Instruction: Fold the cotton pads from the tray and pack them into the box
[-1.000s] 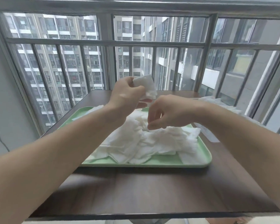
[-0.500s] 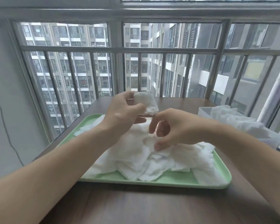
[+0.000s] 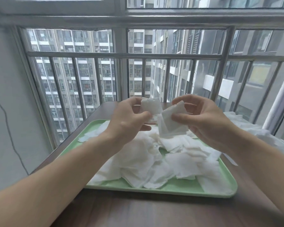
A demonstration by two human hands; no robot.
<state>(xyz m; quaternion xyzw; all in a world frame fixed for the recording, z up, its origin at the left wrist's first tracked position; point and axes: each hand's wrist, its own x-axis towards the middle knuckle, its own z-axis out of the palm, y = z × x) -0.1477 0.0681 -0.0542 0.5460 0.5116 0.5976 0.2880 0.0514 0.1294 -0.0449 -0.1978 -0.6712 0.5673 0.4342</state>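
Cotton pads (image 3: 154, 161), white, thin and square, lie in a loose unfolded heap filling the pale green plastic tray (image 3: 170, 189). The tray sits at 6 o'clock on the dark brown wood-grain table (image 3: 138, 212).

Both hands are raised above the tray's far edge, at 12 o'clock. The left hand (image 3: 129, 118) is curled, thumb and fingers pinching a small folded white pad (image 3: 150, 105). The right hand (image 3: 203, 122) pinches a larger white pad (image 3: 172, 122) near its upper edge, the lower part hanging toward the heap.

Judgement: both are held clear of the pile so a pad can be folded without dragging others. Whether the two held pads touch cannot be told.

At 3 o'clock, crumpled white material (image 3: 267, 136) probably marks the box; its walls are not discernible. Beyond stands a grey metal window railing (image 3: 121, 55).

Judgement: most of the packing remains.
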